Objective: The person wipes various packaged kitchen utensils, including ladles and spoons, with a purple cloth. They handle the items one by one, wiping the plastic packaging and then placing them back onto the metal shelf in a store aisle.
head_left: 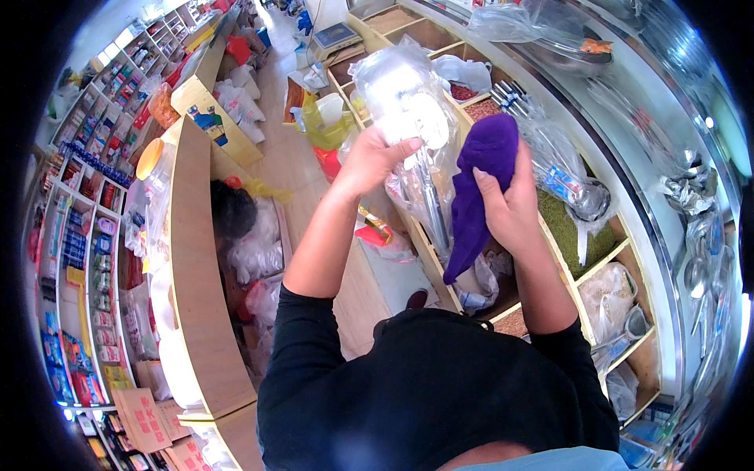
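Note:
My left hand (375,161) is closed, its thumb pressed on a long-handled metal utensil (425,177) in clear plastic wrapping. The utensil's round head is washed out by glare, so its exact kind is unclear. To its right, my right hand (512,206) grips a bunched purple cloth (473,216), whose lower end hangs down toward the bins. Both hands are raised over a row of wooden bins (620,250). Beyond the right hand, a plastic-wrapped bundle of metal ladles (585,196) lies across the bins.
One bin holds green beans (597,247), another reddish beans (481,108). Metal utensils in plastic bags (695,275) line the glass on the right. A wooden counter (200,275) stands left of the aisle, with stocked shelves (94,196) behind. A scale (335,37) sits at the far end.

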{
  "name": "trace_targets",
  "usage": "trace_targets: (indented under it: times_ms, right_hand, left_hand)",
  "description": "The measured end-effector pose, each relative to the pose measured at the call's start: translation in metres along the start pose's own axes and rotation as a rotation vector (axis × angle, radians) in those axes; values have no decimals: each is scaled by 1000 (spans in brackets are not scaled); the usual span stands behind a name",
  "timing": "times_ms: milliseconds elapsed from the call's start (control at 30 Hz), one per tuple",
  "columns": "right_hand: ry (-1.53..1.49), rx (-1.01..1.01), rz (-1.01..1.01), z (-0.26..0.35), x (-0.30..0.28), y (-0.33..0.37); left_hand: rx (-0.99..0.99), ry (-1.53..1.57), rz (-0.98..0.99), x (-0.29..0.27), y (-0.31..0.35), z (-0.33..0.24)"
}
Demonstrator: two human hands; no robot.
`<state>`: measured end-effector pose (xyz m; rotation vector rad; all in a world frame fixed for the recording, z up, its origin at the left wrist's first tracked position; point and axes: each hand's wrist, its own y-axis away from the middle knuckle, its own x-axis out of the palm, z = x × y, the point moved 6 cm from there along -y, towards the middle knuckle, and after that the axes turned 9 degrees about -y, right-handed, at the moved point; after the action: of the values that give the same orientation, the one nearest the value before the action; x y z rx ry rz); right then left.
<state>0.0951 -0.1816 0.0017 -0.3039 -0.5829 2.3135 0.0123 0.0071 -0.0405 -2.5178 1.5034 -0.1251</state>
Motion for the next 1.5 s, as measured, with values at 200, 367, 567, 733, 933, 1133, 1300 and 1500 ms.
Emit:
trace_targets:
  times_ms: [200,367,567,733,933,1133,1300,1500]
  right_hand:
    - [191,-176,121,11,22,-10]
    - [446,-341,160,11,32,-17]
    - [582,-351,178,1,34,-19]
    - [655,-373,176,-1,32,-20]
    - [804,-412,269,-7,35,-13]
    - [781,-331,436,-23,29,13]
    - [746,-221,541,-28,20,29]
    - [609,-64,734,-65,-16,53]
  left_hand:
    - [46,113,51,18,-1,2]
    - [41,165,98,25,1,9]
    - [-55,306,194,32,6,15]
    - [-115,362,313,33,7,19]
    - [-68,461,250,33,4,23]
    - [-104,590,190,21,3,29]
    - [-86,594,164,15,5,30]
    - [-13,606,115,-3,9,26]
